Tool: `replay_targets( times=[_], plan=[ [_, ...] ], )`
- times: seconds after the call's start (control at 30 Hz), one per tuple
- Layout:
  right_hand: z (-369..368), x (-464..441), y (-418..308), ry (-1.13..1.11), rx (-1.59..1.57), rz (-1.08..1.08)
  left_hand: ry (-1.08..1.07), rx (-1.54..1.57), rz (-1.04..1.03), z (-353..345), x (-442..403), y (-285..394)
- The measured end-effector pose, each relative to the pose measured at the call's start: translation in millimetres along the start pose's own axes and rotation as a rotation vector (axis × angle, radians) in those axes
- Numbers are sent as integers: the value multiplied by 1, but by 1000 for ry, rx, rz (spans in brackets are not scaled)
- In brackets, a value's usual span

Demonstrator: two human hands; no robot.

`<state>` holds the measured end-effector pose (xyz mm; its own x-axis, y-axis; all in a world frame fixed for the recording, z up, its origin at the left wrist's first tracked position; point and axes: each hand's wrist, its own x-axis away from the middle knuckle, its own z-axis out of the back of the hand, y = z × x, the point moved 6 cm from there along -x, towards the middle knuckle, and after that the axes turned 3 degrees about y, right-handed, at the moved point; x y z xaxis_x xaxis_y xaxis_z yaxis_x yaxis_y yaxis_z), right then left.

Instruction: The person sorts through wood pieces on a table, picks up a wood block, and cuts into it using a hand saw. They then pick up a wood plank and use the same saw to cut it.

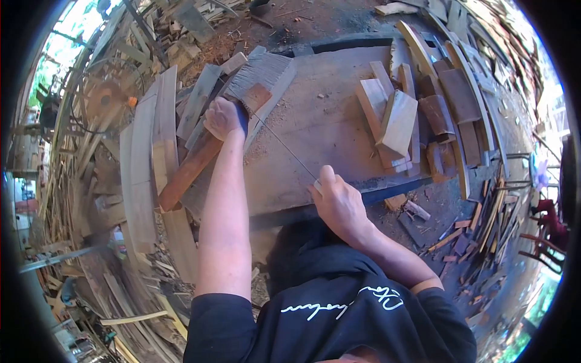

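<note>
My left hand (225, 118) is closed at the near edge of a ridged grey wooden block (260, 74), beside a small reddish-brown wood piece (256, 97) on the block. My right hand (339, 202) is closed around the near end of a thin, straight rod-like tool (284, 145). Its far end reaches the reddish-brown piece near my left hand. What my left fingers grip is hidden. A long reddish-brown plank (190, 172) slants down from beneath my left wrist.
The worktable (290, 166) carries sawdust. Cut wood blocks (399, 121) are piled on its right side, beside long curved strips (463, 91). Pale boards (142, 169) lean along the left. Scrap wood (478, 242) litters the ground at right.
</note>
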<state>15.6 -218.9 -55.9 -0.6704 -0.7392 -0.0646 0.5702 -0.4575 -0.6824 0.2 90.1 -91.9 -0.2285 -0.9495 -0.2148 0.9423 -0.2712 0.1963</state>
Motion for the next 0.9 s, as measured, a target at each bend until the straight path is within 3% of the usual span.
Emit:
replay_targets(
  times=[0.17, 0.23, 0.4, 0.47, 0.53, 0.7, 0.8, 0.9],
  plan=[
    [-39, -61, -12, 21, 2, 66, 86, -44, -156, 5, 6, 4],
    [-48, -83, -18, -8, 70, -12, 83, -25, -103, 11, 3, 7],
    [-2, -4, 0, -17, -9, 3, 15, -15, 22, -6, -8, -1],
    [-1, 2, 4, -49, -13, -37, 103, 9, -47, -7, -5, -3],
    [-8, -17, -5, 55, -59, 50, 76, 1, -59, -8, 0, -7],
    [-54, -93, -16, 9, 62, -7, 173, 61, -64, -1, 1, 6],
    [-25, -42, -6, 194, -105, 116, 117, -9, 40, -18, -11, -12],
    [-2, 24, 22, 144, -98, 53, 86, 55, 86, -8, -2, -2]
  ],
)
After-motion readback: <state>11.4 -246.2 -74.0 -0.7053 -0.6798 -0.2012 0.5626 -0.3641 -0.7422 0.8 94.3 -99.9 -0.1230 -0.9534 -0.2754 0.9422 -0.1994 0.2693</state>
